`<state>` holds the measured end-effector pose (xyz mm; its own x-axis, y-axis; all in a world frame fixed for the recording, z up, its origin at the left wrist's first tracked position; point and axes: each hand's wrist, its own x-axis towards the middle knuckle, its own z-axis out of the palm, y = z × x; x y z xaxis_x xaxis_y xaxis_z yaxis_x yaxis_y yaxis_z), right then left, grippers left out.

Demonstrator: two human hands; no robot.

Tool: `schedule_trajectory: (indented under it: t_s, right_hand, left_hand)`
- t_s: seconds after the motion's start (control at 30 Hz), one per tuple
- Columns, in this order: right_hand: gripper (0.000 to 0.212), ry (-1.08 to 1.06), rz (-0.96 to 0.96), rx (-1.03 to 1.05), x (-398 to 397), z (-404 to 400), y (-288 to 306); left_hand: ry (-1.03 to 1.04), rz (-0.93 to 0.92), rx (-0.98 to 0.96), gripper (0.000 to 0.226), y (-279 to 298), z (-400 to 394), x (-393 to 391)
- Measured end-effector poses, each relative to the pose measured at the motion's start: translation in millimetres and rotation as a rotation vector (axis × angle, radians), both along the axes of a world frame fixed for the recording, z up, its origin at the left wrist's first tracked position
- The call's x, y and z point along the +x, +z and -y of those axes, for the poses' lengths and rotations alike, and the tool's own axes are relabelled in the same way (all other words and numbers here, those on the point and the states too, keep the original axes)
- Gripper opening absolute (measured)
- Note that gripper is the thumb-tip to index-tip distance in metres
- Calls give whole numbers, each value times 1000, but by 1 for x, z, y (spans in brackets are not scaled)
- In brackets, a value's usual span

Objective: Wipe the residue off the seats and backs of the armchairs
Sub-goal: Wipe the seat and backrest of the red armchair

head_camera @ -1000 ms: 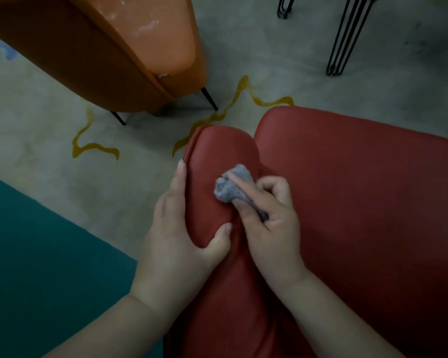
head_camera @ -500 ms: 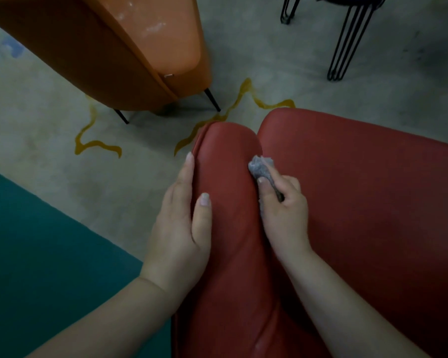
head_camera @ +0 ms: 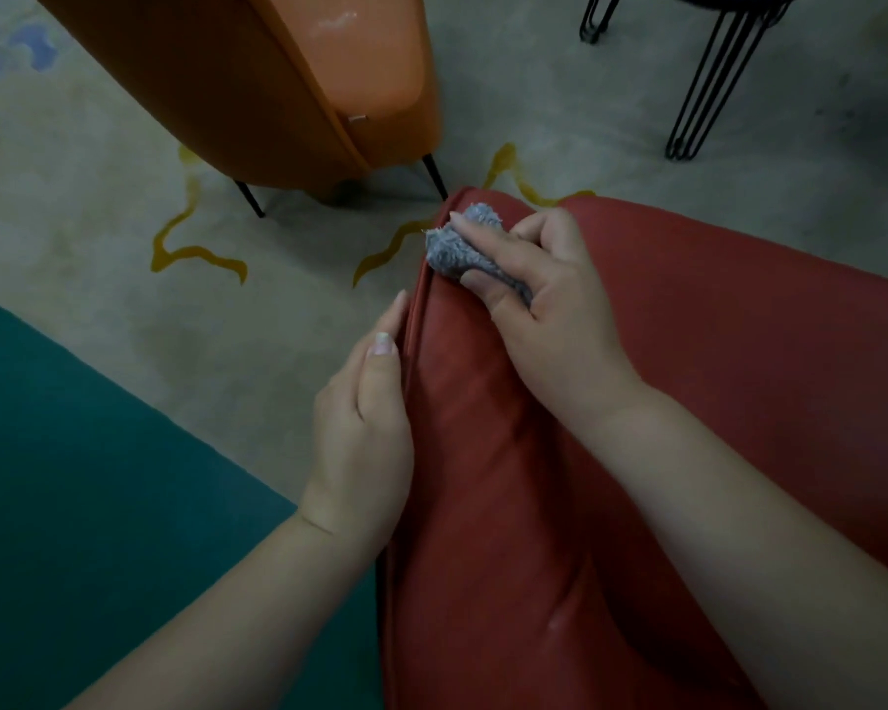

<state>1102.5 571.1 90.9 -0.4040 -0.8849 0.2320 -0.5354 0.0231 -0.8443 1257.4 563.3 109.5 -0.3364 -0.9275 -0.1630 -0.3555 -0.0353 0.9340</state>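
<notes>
Right hand (head_camera: 549, 310) advanced, pinching cloth (head_camera: 462, 243), armchair (head_camera: 688, 402)

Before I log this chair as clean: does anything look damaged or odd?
No damage shows on the red armchair; the right hand presses a grey cloth on its end. Pale streaks mark the orange armchair, possibly residue.

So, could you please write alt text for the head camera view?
A right hand presses a bunched grey cloth on a red armchair's arm tip, while the left hand rests on its outer edge. An orange armchair stands beyond.
</notes>
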Motion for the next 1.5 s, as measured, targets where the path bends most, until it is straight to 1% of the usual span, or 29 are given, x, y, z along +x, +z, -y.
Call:
schedule_trajectory:
  t_s: [0.1, 0.17, 0.23, 0.33, 0.4, 0.57, 0.8, 0.93, 1.03, 1.1, 1.17, 1.23, 1.3, 1.33, 1.43, 1.5]
  right_hand:
    - [40, 67, -46, -8, 7, -10, 7]
    - [39, 128, -77, -15, 14, -17, 12]
    - [38, 195, -98, -6, 21, -26, 15]
    - [37, 270, -129, 6, 30, -43, 17]
    - [37, 292, -153, 3, 34, -56, 17]
    - [40, 312, -143, 31, 44, -90, 15]
    - [44, 281, -48, 117, 51, -146, 18]
    - [45, 261, 6, 183, 54, -171, 23]
    - [47, 275, 50, 218, 51, -179, 29]
    - [46, 214, 100, 212, 47, -174, 30]
    - [42, 100, 204, 241, 45, -170, 30]
    - [40, 68, 315, 263, 46, -175, 27]
    - [43, 85, 358, 258, 51, -189, 21]
    - [44, 67, 369, 262, 53, -197, 18]
    - [45, -75, 403, 293, 57, -211, 14]
    - [45, -130, 357, 280, 56, -205, 17]
  left_hand:
    - [7, 27, 72, 55, 2, -22, 15]
    - [20, 81, 102, 55, 3, -35, 22]
    - [-11, 156, 92, 57, 3, -42, 27]
    - [-110, 242, 60, 82, 7, -53, 33]
    - [-128, 270, 65, 93, 7, -67, 42]
    - [-111, 293, 151, 99, 11, -105, 62]
    - [-231, 350, 262, 87, 25, -128, 79]
    - [-219, 387, 266, 82, 35, -130, 75]
    - [-152, 401, 251, 83, 40, -127, 66]
    - [-106, 409, 200, 95, 40, -122, 57]
    - [-64, 410, 177, 98, 36, -119, 50]
    - [-36, 432, 178, 91, 32, -119, 48]
    - [4, 454, 155, 84, 26, -118, 48]
    - [25, 457, 144, 82, 24, -118, 49]
    - [48, 472, 122, 77, 21, -118, 48]
    - [51, 473, 107, 72, 21, -119, 48]
